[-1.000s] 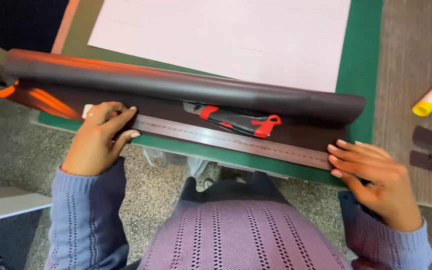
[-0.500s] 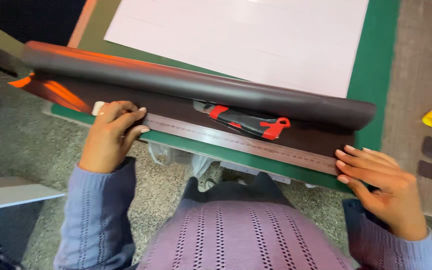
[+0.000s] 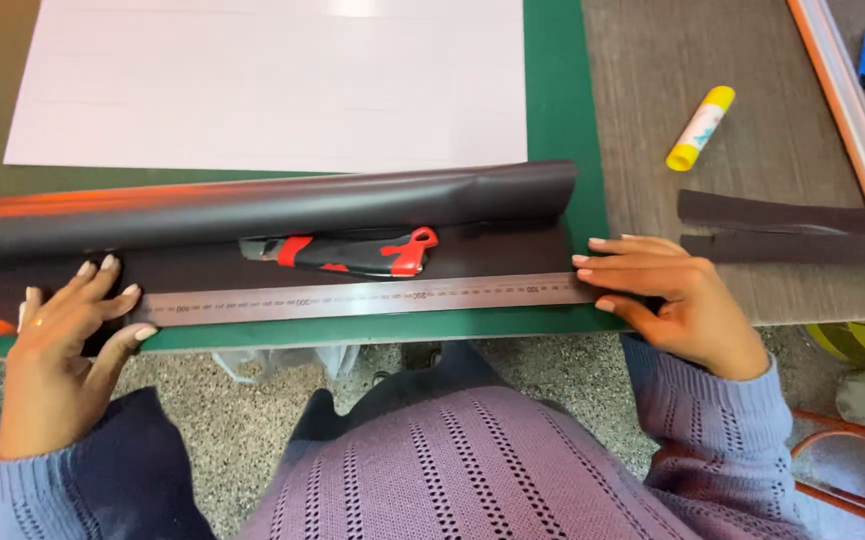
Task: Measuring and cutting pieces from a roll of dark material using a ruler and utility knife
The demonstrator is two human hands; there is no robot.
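Head view showed both hands, left (image 3: pixel 58 345) and right (image 3: pixel 673 300), pressing flat on the long steel ruler (image 3: pixel 353 298) over the dark curling sheet (image 3: pixel 253 215); even, firm pressure at both ends would likely keep it from slipping

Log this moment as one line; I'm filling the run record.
left hand: pressing steel ruler end | right hand: pressing other end | ruler: on dark sheet | utility knife: lying untouched

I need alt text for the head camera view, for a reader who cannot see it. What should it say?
Two hands press a long metal ruler flat on a dark sheet with a curled far edge, the left hand at one end, the right hand at the other. A red and black utility knife lies on the sheet, above a green cutting mat.
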